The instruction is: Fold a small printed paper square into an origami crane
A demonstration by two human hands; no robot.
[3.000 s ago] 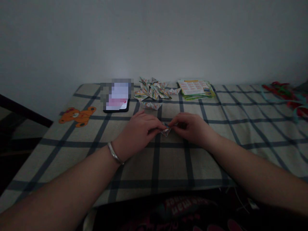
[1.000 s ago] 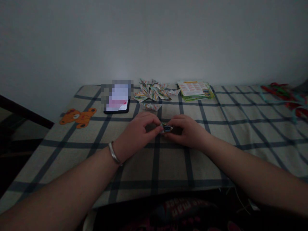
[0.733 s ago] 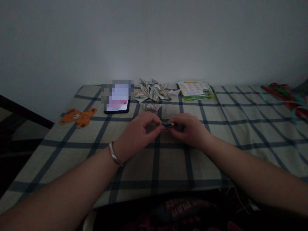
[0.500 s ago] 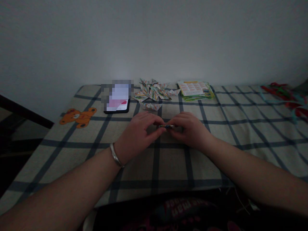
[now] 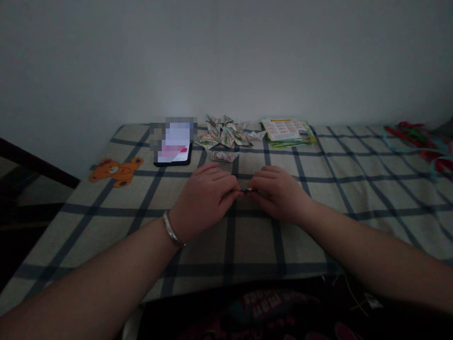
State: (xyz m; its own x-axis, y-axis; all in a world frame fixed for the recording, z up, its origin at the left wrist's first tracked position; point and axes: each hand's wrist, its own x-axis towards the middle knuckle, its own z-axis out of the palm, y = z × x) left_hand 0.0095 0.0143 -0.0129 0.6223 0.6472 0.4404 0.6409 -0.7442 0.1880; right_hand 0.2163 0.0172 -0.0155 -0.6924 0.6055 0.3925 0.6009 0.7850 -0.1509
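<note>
At table centre, left hand (image 5: 203,200) and right hand (image 5: 279,192) pinching small folded paper (image 5: 247,190), folded-paper pile (image 5: 226,137) at 12 o'clock.

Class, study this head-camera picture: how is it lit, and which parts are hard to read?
Head view: dim and underexposed; the phone screen is pixelated; the folded paper piece between left hand and right hand shows as a dark sliver; the checked cloth bows toward the edges.

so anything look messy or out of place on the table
Nothing stands out. Both hands, left hand and right hand, pinch a small folded paper piece; the pile of folded printed papers is loose but contained.
</note>
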